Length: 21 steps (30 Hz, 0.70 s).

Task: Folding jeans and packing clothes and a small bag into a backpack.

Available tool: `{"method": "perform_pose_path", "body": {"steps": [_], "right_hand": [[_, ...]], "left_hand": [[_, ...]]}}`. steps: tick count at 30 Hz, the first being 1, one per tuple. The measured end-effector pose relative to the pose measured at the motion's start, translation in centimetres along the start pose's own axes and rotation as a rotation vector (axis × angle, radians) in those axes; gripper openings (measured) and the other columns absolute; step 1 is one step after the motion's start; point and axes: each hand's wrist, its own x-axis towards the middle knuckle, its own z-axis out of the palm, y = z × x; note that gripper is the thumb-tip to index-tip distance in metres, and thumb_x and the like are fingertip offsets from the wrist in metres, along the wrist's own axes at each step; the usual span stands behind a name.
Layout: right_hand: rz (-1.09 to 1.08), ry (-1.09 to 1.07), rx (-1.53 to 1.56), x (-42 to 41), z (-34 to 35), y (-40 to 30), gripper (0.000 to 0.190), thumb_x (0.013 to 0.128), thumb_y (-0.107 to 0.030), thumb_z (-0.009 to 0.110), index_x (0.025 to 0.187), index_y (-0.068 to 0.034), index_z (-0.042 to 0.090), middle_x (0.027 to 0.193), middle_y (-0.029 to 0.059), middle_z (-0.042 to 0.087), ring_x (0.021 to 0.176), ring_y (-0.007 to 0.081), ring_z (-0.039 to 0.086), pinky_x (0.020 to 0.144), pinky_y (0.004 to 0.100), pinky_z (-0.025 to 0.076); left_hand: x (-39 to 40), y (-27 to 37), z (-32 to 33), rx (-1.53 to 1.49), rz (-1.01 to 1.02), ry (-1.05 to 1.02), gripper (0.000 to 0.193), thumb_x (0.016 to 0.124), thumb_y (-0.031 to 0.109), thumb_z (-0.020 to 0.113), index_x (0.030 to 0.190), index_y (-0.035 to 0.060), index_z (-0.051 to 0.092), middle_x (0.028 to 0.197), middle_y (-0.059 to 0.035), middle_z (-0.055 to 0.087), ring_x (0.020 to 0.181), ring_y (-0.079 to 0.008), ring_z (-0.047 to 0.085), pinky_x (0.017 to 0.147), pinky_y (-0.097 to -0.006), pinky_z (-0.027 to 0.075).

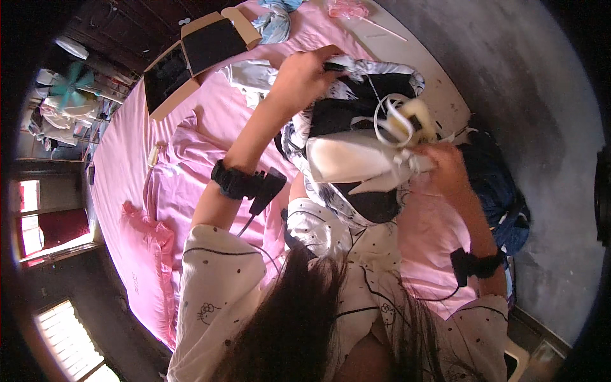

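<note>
A black-and-white patterned cloth bag [374, 205] with a dark inside lies open before me, partly across my lap. My left hand [312, 71] is closed on the upper edge of this bag, near a small black piece. Over the opening, my right hand [439, 167] grips a bundle of white items, somewhat blurred. In the bundle are a pale flat pouch-like item [351, 157], a looped white strap [394, 122] and a yellowish ring-shaped item [422, 117]. How the bundled items are joined cannot be told.
Pink sheets [210, 100] cover the bed. An open cardboard box [172, 79] with a dark inside stands at the upper left. A pink pillow [145, 272] lies left, dark blue fabric [496, 191] right beside the grey wall, and blue-white cloth [274, 24] at the top.
</note>
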Motion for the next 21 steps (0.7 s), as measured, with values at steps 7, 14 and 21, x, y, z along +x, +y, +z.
{"method": "perform_pose_path", "body": {"steps": [7,14,21], "right_hand": [[-0.008,0.370,0.151,6.6,0.7,-1.5,0.035,0.058,0.006,0.046,0.090,-0.001,0.056,0.076,0.0158,0.057,0.075,0.0313,0.054,0.069,0.0390,0.042],[-0.276,0.307,-0.013,9.1,10.9,-3.7,0.024,0.061,-0.004,0.050,0.082,-0.011,0.057,0.083,0.0010,0.057,0.086,0.0178,0.049,0.078,0.0376,0.029],[-0.357,0.131,0.417,5.7,8.2,-2.6,0.033,0.073,-0.023,0.054,0.102,-0.008,0.050,0.099,0.0105,0.053,0.096,0.0256,0.047,0.083,0.0384,0.032]], "left_hand": [[3.0,8.2,-5.3,-0.282,-0.018,0.266,0.020,0.073,0.021,0.053,0.072,0.0007,0.055,0.053,-0.0164,0.050,0.049,-0.0284,0.052,0.047,-0.0333,0.040],[6.0,10.1,-5.0,-0.193,0.276,0.399,0.020,0.074,0.019,0.049,0.070,-0.0009,0.052,0.058,-0.0172,0.052,0.052,-0.0293,0.053,0.049,-0.0340,0.042],[-1.7,-1.4,4.7,0.568,0.116,-0.115,0.028,0.065,0.007,0.049,0.093,0.0044,0.048,0.095,-0.0135,0.046,0.092,-0.0258,0.043,0.069,-0.0348,0.038]]}}
